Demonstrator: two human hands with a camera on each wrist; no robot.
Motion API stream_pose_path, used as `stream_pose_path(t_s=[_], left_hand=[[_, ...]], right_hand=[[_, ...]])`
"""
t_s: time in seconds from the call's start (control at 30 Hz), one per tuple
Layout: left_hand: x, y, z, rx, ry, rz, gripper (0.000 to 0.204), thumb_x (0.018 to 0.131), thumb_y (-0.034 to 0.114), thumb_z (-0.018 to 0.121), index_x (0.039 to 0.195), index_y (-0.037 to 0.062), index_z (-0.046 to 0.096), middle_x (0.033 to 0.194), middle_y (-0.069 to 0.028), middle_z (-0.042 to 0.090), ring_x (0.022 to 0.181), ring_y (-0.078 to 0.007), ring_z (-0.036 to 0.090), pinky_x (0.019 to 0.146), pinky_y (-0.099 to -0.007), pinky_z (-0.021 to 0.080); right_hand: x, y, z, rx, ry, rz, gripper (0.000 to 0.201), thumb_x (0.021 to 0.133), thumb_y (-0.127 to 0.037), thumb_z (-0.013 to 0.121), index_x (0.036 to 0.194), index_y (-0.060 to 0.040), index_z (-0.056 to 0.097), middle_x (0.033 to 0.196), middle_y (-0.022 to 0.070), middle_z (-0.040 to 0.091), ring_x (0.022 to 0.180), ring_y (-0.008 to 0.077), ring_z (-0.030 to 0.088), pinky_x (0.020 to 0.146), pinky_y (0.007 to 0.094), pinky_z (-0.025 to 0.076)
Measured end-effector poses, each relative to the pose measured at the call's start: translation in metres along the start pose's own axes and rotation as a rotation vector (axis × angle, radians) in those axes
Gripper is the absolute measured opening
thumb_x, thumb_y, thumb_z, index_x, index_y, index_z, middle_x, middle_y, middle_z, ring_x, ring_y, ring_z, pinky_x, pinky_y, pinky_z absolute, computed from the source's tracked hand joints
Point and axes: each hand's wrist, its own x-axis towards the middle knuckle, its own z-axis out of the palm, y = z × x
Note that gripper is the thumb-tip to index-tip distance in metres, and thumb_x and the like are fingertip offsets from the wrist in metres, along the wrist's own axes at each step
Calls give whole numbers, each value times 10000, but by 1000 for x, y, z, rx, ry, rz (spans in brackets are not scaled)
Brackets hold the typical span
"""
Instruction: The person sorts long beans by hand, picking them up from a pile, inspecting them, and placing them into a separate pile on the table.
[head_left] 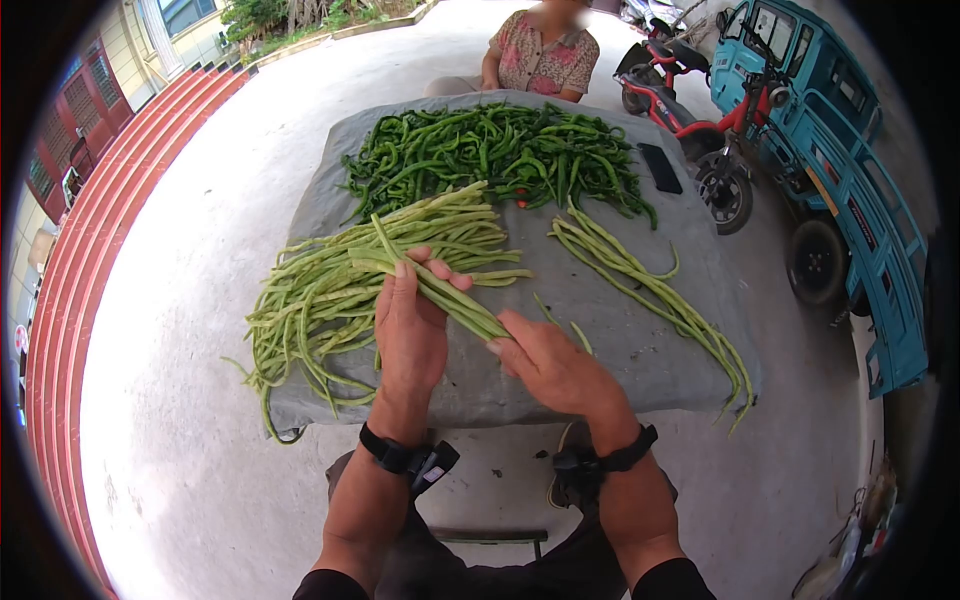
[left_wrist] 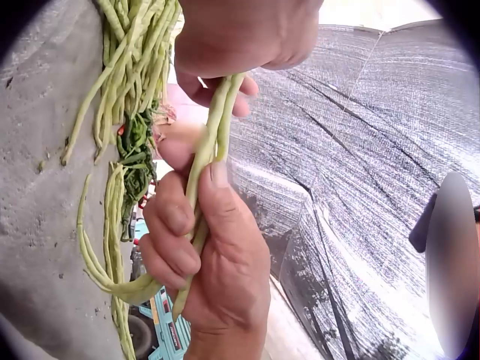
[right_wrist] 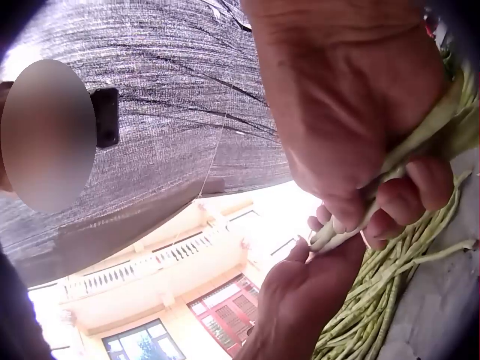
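Several long pale-green beans [head_left: 455, 302] slant between the two hands above the cloth's near half. Around their upper part the left hand [head_left: 412, 325] is curled, palm up, thumb along them. At their lower end the right hand [head_left: 548, 362] pinches them between thumb and fingers. In the left wrist view the right hand [left_wrist: 225, 255] grips bean stems [left_wrist: 214, 127], one bean curving out below its fingers. A big pile of long beans [head_left: 320, 300] lies left of the hands; a smaller bundle [head_left: 650, 285] lies to the right.
Green peppers [head_left: 480, 150] are heaped on the far half of the grey cloth [head_left: 480, 385], with a black phone [head_left: 660, 168] beside them. A seated person [head_left: 548, 50] is at the far side. A red scooter [head_left: 690, 110] and blue three-wheeler [head_left: 850, 170] stand at right.
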Motion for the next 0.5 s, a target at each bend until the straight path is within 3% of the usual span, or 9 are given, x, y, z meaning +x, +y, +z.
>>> stream_pose_path(t_s=[0.27, 0.5], left_hand=[[5, 5, -11, -38, -35, -55, 323, 1160, 338, 445, 1187, 50, 590, 979, -46, 620, 972, -240, 684, 891, -389, 540], [6, 6, -21, 15, 97, -26, 278, 1153, 319, 467, 1145, 67, 583, 1004, -45, 607, 1003, -246, 660, 946, -402, 527]], right_hand=[[-9, -5, -19, 89, -105, 125, 279, 1083, -260, 538, 984, 1, 535, 752, 123, 624, 698, 282, 618, 688, 419, 486], [-13, -9, -28, 106, -152, 172, 259, 1076, -257, 540, 1051, -2, 577, 743, 119, 624, 688, 288, 618, 681, 428, 484]])
